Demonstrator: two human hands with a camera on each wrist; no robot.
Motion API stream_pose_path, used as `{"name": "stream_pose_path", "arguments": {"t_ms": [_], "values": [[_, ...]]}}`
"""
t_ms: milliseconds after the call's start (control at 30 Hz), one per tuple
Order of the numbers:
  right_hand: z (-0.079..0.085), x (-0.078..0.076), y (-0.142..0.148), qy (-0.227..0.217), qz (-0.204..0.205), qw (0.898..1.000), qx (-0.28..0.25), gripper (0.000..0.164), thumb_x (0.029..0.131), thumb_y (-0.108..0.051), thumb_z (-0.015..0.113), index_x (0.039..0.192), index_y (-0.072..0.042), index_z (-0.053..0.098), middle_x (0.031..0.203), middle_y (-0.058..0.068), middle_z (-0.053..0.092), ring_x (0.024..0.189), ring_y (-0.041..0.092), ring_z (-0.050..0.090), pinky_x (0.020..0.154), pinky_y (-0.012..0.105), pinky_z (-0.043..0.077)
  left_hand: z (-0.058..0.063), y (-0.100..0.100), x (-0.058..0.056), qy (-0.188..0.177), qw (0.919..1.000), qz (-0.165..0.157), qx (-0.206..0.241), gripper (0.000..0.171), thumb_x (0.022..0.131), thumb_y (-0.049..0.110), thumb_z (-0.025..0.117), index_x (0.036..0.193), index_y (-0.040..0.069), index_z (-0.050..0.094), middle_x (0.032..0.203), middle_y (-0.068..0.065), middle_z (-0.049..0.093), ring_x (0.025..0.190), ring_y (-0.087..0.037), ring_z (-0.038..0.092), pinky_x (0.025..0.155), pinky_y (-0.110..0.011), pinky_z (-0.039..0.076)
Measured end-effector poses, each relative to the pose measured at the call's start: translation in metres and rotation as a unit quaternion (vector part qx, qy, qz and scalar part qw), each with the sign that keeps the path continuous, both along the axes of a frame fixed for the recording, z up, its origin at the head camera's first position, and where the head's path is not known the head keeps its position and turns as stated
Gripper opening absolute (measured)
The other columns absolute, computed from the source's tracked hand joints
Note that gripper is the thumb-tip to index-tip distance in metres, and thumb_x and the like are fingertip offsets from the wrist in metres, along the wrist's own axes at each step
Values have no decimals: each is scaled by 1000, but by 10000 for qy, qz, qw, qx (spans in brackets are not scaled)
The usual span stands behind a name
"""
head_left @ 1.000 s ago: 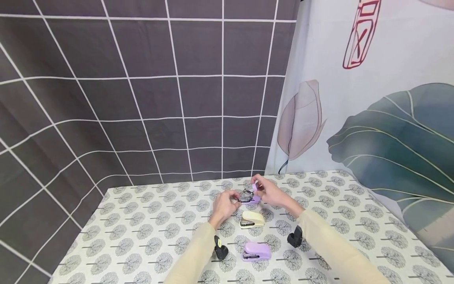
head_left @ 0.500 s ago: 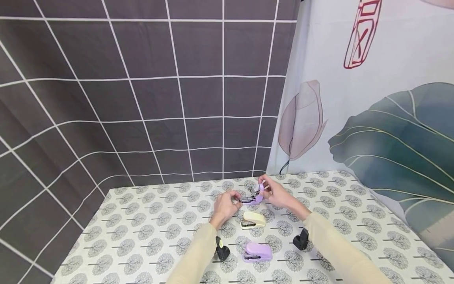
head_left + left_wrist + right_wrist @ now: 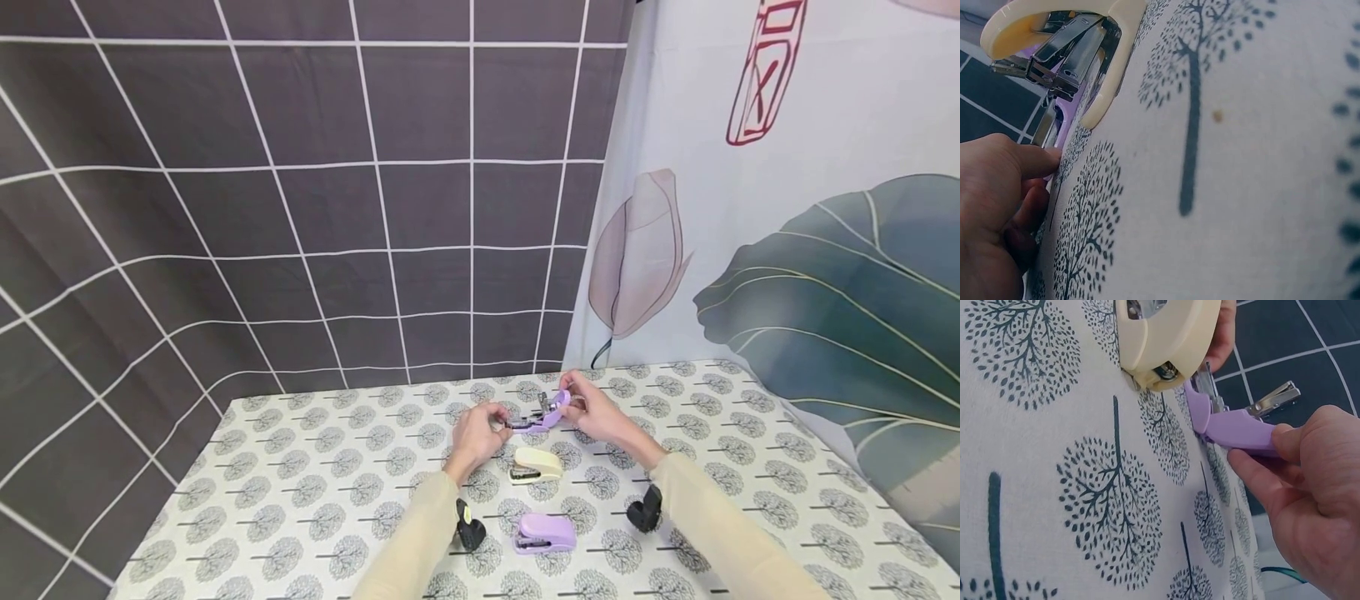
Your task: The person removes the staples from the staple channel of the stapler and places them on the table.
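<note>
At the far side of the table, a purple stapler (image 3: 531,427) lies with its top swung far back and its metal magazine exposed. My left hand (image 3: 476,435) pinches the front end of its base between thumb and fingers. My right hand (image 3: 596,410) grips the raised purple top, also seen as a purple lid (image 3: 1241,430) in the right wrist view, where a metal piece (image 3: 1276,399) sticks up from it. Just nearer than the hands stands a cream stapler (image 3: 536,465). Closer still is a second purple stapler (image 3: 544,533), its jaws slightly apart.
A white tablecloth (image 3: 300,492) with a grey tree print covers the table. Behind it hangs a dark cloth (image 3: 420,208) with white grid lines; a white curtain (image 3: 637,125) with leaf and flower prints hangs at the right. Black wrist cameras sit under both forearms.
My right hand has moved right and swung the stapler's top further back, down toward the table. My left hand has kept its pinch on the base. The other two staplers have stayed put.
</note>
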State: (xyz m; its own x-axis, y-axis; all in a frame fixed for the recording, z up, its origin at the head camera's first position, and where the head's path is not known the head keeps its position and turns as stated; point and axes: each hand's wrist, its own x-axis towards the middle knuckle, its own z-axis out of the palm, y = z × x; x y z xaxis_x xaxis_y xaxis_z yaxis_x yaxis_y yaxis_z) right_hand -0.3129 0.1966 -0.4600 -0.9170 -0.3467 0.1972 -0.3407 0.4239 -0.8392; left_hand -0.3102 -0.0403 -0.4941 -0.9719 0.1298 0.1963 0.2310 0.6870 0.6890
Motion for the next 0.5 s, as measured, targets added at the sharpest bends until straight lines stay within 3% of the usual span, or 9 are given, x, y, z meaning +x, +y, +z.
{"name": "stream_pose_path", "arguments": {"t_ms": [233, 500], "values": [[-4, 1, 6, -428, 90, 9975, -552, 30, 90, 18, 51, 111, -1, 41, 114, 26, 55, 93, 38, 66, 81, 42, 57, 0, -1, -1, 64, 9999, -34, -72, 21, 76, 16, 84, 95, 21, 75, 92, 10, 69, 79, -11, 59, 79, -37, 48], [-8, 1, 13, -607, 229, 9946, -811, 30, 90, 19, 51, 112, 4, 38, 107, 27, 56, 97, 43, 65, 84, 41, 56, -1, -1, 0, -8, 10000, -59, -42, 21, 77, 16, 84, 96, 21, 74, 92, 10, 69, 76, -9, 57, 80, -38, 47]]}}
